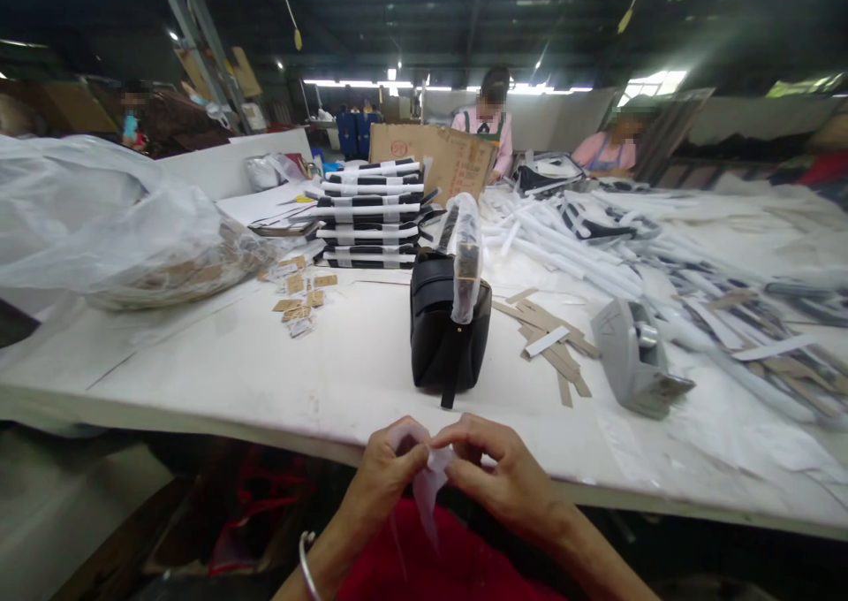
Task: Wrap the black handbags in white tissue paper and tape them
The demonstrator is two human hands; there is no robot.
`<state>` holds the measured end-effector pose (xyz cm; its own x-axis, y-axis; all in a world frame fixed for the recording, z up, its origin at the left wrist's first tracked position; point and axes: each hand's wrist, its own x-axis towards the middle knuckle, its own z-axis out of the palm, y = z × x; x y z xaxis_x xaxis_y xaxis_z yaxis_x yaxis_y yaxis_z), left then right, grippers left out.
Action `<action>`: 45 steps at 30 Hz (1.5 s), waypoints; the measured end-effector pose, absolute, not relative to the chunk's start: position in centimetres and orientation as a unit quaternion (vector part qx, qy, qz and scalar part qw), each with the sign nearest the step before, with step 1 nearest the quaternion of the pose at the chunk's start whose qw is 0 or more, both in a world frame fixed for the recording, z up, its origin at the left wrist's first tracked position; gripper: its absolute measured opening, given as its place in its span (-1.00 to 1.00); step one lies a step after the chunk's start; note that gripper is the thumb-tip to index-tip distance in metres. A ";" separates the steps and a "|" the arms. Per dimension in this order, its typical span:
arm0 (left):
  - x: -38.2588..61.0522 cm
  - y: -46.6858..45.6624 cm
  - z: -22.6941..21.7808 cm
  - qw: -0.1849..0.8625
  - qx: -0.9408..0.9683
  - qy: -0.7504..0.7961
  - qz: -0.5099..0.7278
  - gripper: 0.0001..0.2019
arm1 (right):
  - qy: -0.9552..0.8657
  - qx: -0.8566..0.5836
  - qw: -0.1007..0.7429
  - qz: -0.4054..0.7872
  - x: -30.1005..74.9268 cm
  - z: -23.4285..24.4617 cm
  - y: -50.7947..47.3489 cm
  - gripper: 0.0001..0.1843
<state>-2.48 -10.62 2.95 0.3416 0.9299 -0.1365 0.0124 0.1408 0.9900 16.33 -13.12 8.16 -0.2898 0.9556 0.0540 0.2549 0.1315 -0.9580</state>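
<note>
Between my two hands, just off the table's front edge, is a thin white sheet [429,486], crumpled and hanging down; whether it is tissue paper or soft plastic I cannot tell. My left hand [390,460] pinches it between thumb and fingers. The fingertips of my right hand [487,460] close on its other side. Beyond them a black handbag [441,327] stands upright on the table. Clear-white wrapping [467,256] covers part of its raised handle, and a dark strap end hangs down its near side.
On the white table [265,371] stand a grey tape dispenser [632,353], cardboard strips [553,340], small tags [301,300], a stack of black wrapped pieces [371,212] and a large plastic bag [132,230]. White wrapped strips pile up at right. Behind a carton [437,155], people work.
</note>
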 end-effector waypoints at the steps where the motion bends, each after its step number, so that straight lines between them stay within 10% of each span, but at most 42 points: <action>1: -2.7 -10.7 3.0 0.610 0.540 0.442 0.375 -0.63 | -0.634 -0.466 0.369 0.495 16.7 8.4 -13.0 -0.75; 20: -3.6 -10.3 2.5 0.353 0.736 0.413 0.405 -0.89 | -0.663 -0.537 0.244 0.460 17.9 9.3 -12.3 -0.82; 33: -2.4 -10.5 2.3 0.454 0.694 0.457 0.321 -0.80 | -0.766 -0.565 0.237 0.192 17.0 6.6 -12.6 -0.64; 45: -4.4 -10.1 1.0 0.627 0.486 0.490 0.363 -0.73 | -0.517 -0.660 0.336 0.429 18.5 5.5 -9.0 -0.69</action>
<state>-4.38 -10.06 0.95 0.2573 0.9304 -0.2610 0.0211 0.2646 0.9641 18.52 -8.97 5.55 0.0973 0.9710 -0.2183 0.3955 -0.2390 -0.8868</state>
